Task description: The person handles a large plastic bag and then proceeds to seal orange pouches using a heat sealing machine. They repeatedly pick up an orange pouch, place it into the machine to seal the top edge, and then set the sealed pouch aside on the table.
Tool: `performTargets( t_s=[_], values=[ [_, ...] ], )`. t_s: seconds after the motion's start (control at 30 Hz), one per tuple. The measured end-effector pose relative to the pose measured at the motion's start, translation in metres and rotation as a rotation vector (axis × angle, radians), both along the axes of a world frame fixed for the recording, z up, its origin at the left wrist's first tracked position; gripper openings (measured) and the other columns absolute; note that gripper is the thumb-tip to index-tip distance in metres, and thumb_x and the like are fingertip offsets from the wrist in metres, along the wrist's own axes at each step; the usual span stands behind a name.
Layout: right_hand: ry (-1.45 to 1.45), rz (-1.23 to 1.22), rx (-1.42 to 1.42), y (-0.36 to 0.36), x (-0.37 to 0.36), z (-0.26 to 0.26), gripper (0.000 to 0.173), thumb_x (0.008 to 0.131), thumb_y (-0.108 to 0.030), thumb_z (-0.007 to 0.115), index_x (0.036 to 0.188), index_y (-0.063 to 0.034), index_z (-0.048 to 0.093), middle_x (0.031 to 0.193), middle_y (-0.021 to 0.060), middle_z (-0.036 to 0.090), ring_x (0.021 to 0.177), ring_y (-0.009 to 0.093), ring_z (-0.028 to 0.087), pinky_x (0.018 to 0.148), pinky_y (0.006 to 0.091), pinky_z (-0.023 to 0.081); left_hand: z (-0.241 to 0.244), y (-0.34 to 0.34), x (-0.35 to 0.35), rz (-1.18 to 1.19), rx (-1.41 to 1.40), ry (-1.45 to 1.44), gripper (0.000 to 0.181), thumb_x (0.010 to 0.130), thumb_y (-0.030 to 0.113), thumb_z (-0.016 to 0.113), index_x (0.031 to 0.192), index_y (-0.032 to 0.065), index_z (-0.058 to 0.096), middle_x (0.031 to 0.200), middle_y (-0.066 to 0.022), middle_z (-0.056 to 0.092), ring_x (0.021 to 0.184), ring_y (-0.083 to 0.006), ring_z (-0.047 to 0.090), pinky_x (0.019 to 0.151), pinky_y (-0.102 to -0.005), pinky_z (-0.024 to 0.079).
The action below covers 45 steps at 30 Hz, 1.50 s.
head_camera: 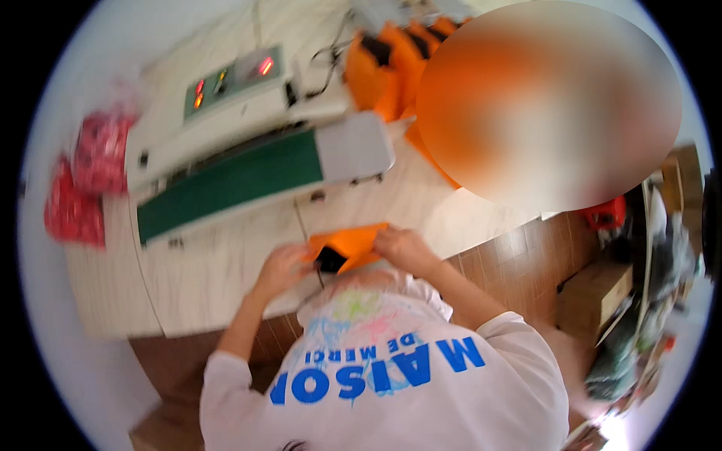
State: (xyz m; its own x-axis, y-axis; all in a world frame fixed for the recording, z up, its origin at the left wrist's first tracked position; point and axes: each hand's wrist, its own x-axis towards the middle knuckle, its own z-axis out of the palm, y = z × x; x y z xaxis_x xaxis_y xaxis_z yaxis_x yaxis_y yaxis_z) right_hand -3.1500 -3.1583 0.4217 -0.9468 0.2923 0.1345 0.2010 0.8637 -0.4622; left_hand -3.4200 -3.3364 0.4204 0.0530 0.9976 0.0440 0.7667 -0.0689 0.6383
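Observation:
Close to my body, over the near edge of the pale wood-look table (389,197), is an orange piece (355,242) with a black patch, seemingly fabric or a soft bag. My right hand (403,247) pinches its upper right corner. At its left end, beside the black patch, is my left hand (282,269), blurred; whether its fingers grip the edge cannot be told. Beyond my hands stands a white machine with a green conveyor belt (237,183) and a control panel (231,82) with lit red displays.
Similar orange pieces with black patches (389,67) stand in a row at the back. Red plastic packages (104,152) lie at the table's left end. A large blurred area covers the upper right. Cardboard boxes (595,299) and shelving with bags stand on the right, past the table edge.

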Motion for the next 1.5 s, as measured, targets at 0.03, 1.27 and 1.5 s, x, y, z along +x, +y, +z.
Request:
performTargets(
  t_s=[0.03,1.27,1.5],
  values=[
    [-0.031,-0.003,-0.034,-0.001,-0.002,-0.001,0.01,0.076,-0.016,0.063,0.077,-0.0077,0.058,0.075,0.0056,0.055,0.074,0.023,0.058,0.058,0.0354,0.048,-0.008,-0.003,-0.004,-0.008,0.025,0.002,0.036,0.071,0.021,0.075,0.102,0.0076,0.063,0.102,-0.0088,0.063,0.096,-0.0287,0.059,0.085,-0.038,0.045],
    [-0.307,0.162,0.128,-0.04,-0.011,0.02,0.014,0.076,-0.015,0.062,0.084,-0.005,0.055,0.072,0.0096,0.058,0.071,0.024,0.06,0.059,0.0332,0.047,0.036,0.012,0.068,-0.223,-0.36,0.401,0.045,0.077,0.016,0.063,0.12,0.0061,0.053,0.107,-0.011,0.058,0.103,-0.0279,0.055,0.085,-0.0375,0.045],
    [-0.211,-0.001,-0.032,0.001,-0.018,0.025,0.021,0.069,-0.018,0.071,0.075,-0.0075,0.054,0.071,0.0061,0.056,0.072,0.023,0.059,0.062,0.0344,0.047,0.035,-0.014,0.0,0.148,-0.186,-0.129,0.045,0.068,0.025,0.078,0.104,0.0095,0.058,0.127,-0.0091,0.052,0.117,-0.0302,0.047,0.101,-0.0419,0.035]
  ],
)
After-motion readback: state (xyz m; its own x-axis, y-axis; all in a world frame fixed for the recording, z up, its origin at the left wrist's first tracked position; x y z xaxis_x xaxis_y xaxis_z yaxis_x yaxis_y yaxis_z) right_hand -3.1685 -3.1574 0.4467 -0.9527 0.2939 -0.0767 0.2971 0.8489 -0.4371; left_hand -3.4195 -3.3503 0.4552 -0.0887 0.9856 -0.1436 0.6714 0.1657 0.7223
